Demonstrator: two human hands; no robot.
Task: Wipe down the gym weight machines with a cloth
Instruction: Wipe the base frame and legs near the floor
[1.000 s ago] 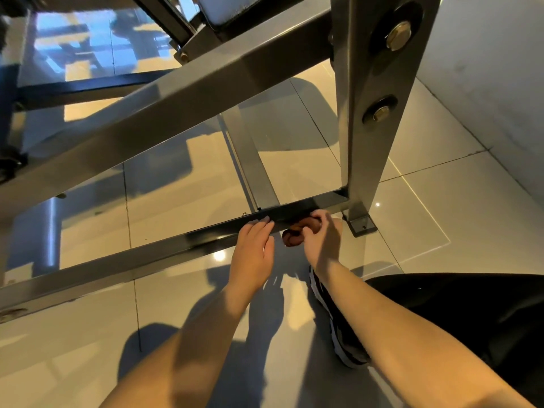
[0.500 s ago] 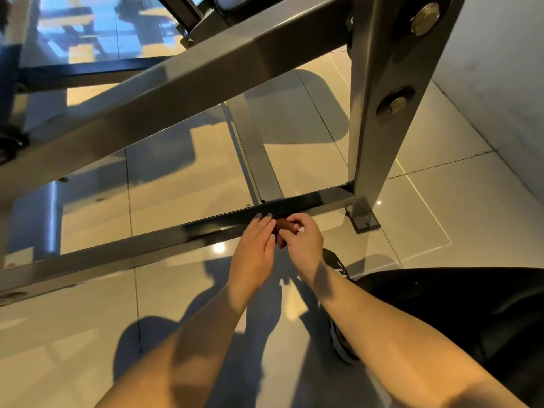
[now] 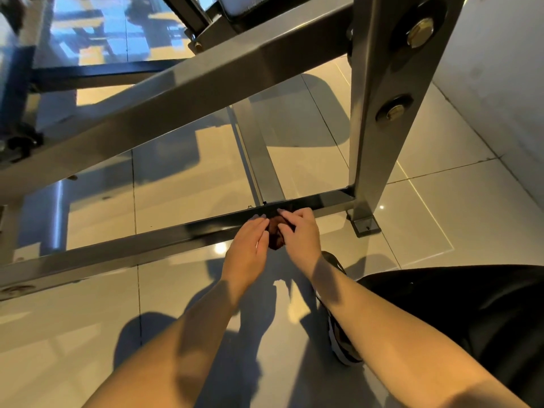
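A small dark brown cloth (image 3: 276, 233) is bunched between my two hands, against the low floor bar (image 3: 147, 242) of the grey weight machine frame. My right hand (image 3: 300, 234) curls its fingers over the cloth from the right. My left hand (image 3: 248, 245) lies beside it on the left, fingers fairly straight, fingertips touching the bar and the cloth's edge. Most of the cloth is hidden by the hands. A diagonal beam (image 3: 206, 92) and an upright post (image 3: 382, 113) with two bolts rise above.
Glossy beige floor tiles (image 3: 88, 334) lie all around. The post's foot plate (image 3: 365, 225) is bolted down to the right. My shoe (image 3: 338, 319) and black-clad leg (image 3: 471, 319) are at lower right. A grey wall (image 3: 500, 69) stands on the right.
My right hand slid left along the floor bar with the cloth, from near the post to meet my left hand. The cloth is now bunched between both hands.
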